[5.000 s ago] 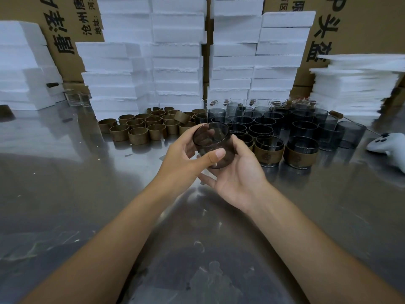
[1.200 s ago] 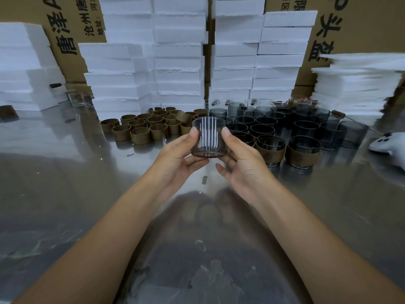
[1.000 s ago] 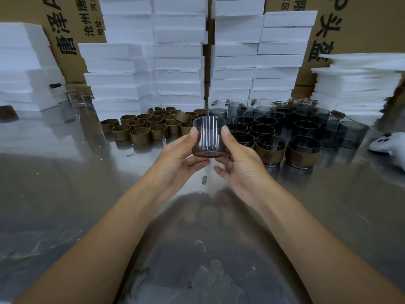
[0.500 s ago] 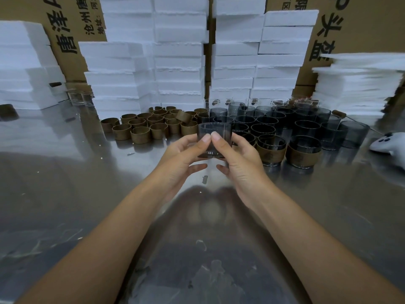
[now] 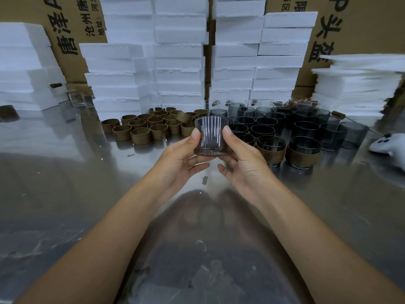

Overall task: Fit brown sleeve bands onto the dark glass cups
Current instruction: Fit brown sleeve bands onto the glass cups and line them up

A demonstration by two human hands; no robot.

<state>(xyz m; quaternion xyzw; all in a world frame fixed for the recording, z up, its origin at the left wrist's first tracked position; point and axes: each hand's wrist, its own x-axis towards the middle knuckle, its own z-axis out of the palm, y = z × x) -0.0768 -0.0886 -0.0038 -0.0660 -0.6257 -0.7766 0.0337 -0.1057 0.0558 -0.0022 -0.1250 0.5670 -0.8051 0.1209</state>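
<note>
A dark glass cup stands upright in the air above the metal table, bare of any band. My left hand grips its left side with thumb and fingers; my right hand grips its right side the same way. Several loose brown sleeve bands stand in a cluster behind and to the left. Several bare dark glass cups crowd behind and to the right. Two cups with brown bands fitted stand at the front of that group.
The shiny metal table stretches around my arms. White foam blocks are stacked along the back, with cardboard boxes behind. More foam stacks stand far left and right. A white controller lies at the right edge.
Half a second ago my thumbs met across the front of the cup; now they sit apart on its sides and the cup faces me upright, slightly raised.
</note>
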